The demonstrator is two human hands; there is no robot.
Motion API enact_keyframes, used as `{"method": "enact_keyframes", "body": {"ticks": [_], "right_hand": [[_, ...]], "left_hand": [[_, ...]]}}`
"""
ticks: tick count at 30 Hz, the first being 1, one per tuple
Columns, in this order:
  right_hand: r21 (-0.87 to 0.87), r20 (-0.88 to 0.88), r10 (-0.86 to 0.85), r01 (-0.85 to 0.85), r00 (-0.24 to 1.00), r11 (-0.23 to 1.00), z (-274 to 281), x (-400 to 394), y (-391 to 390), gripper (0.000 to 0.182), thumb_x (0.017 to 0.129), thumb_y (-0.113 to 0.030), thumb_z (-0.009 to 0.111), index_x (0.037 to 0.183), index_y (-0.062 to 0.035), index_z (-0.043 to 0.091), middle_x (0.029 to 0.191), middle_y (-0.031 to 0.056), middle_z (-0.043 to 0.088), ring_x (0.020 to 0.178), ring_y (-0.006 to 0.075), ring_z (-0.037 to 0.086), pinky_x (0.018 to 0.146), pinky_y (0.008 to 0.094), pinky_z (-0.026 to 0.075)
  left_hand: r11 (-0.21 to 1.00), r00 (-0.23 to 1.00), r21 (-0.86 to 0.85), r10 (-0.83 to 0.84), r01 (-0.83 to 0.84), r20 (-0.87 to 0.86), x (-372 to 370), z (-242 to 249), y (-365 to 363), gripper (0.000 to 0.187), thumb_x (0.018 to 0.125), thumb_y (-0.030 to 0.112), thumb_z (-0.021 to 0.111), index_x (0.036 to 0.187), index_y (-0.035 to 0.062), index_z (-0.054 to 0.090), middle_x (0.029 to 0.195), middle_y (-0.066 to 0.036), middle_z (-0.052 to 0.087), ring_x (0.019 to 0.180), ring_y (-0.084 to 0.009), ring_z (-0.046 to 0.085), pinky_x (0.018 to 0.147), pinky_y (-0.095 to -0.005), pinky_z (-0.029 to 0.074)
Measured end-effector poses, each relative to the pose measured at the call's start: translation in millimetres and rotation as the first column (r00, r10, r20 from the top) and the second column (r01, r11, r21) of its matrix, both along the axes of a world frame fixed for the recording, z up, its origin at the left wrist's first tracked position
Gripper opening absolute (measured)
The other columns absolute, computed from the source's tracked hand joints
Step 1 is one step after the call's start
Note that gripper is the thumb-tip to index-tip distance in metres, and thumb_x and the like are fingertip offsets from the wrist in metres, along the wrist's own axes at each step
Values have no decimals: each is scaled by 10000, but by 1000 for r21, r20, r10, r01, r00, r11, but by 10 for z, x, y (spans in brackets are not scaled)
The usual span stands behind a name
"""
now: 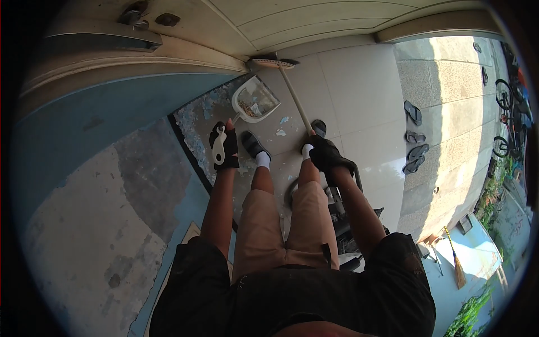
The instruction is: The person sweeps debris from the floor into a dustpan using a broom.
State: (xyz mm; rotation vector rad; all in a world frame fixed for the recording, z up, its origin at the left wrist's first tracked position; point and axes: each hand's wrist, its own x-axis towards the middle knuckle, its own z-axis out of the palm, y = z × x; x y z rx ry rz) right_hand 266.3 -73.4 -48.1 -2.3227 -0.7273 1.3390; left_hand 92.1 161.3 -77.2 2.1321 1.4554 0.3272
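My left hand [225, 147], in a black fingerless glove, is closed round the handle of a white dustpan [257, 117]. Brown debris and pale scraps lie in the pan, which rests on the tiled floor. In my right hand [327, 154], also gloved in black, is the pole of a broom [294, 96]. The broom head [273, 63] lies beyond the dustpan, beside the base of the door. Blue and white flakes [281, 132] are scattered on the floor near my feet.
A peeling wall [101, 202] rises on the left. Sandals [413, 113] stand along the tile edge at the right. Behind my right leg is a dark metal object, partly hidden. A bicycle [503, 118] and another broom [458, 269] are farther right.
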Motion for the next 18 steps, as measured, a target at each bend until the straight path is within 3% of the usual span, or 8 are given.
{"method": "enact_keyframes", "body": {"ticks": [4, 7, 9, 11, 14, 16, 17, 18], "right_hand": [[-119, 39, 160, -154, 986, 981, -339, -65, -36, 338, 872, -147, 428, 1183, -44, 513, 932, 237, 622, 875, 405, 608, 760, 484, 481], [-126, -50, 231, -236, 972, 964, 58, 80, -400, 355, 865, -150, 437, 1204, -69, 505, 956, 222, 621, 880, 397, 611, 755, 480, 485], [-134, 10, 212, -209, 977, 969, 421, 104, -609, 444, 843, -150, 475, 1282, -92, 453, 953, 211, 618, 858, 396, 604, 729, 490, 478], [-156, 4, 204, -200, 979, 967, 533, 121, -663, 480, 836, -152, 490, 1309, -99, 433, 946, 210, 618, 851, 395, 601, 723, 494, 475], [-92, 89, 200, -192, 976, 977, 339, 139, -620, 488, 837, -159, 503, 1314, -95, 423, 924, 218, 615, 826, 397, 598, 708, 499, 469], [-10, 149, 56, -55, 987, 998, -67, 167, -349, 408, 848, -170, 495, 1246, -82, 474, 932, 218, 621, 838, 389, 605, 719, 493, 476], [-10, 149, 59, -58, 987, 998, -188, 186, -255, 408, 848, -170, 495, 1246, -82, 474, 932, 218, 621, 838, 389, 605, 719, 493, 476], [-88, 43, 55, -51, 998, 995, -284, 199, -181, 482, 814, -125, 488, 1291, -64, 448, 974, 230, 612, 904, 393, 591, 773, 476, 472]], "left_hand": [[999, 999, -33, -18, 17, -31, 20, -20, -9, 324, 904, 285, 566, 703, 39, 504, 640, -190, 524, 635, -386, 532, 576, -436, 402], [1000, 999, -2, -20, 20, -39, -41, -77, -26, 333, 906, 293, 559, 702, 35, 504, 639, -193, 525, 643, -393, 539, 578, -445, 406], [1000, 999, 3, -26, 26, -21, -38, -69, -24, 338, 908, 296, 554, 702, 33, 503, 638, -194, 525, 645, -396, 542, 579, -450, 410], [996, 1000, -85, -15, 15, 7, -27, -13, -44, 378, 912, 349, 556, 720, 33, 481, 661, -180, 490, 636, -360, 485, 589, -435, 384], [997, 1000, -72, -15, 14, -9, -48, -97, -40, 368, 913, 332, 559, 720, 27, 484, 659, -178, 490, 629, -351, 477, 592, -430, 385], [998, 1000, -70, -5, 5, -2, -45, -118, -27, 368, 914, 327, 557, 719, 24, 484, 656, -176, 489, 625, -348, 471, 593, -428, 385], [997, 1000, -74, 2, -1, 3, -40, -120, -41, 368, 916, 322, 556, 718, 21, 484, 652, -175, 488, 621, -345, 466, 594, -425, 386], [997, 1000, -76, 0, 1, 4, -25, -106, -58, 368, 916, 322, 556, 718, 21, 484, 652, -175, 488, 621, -345, 466, 594, -425, 386]]}}
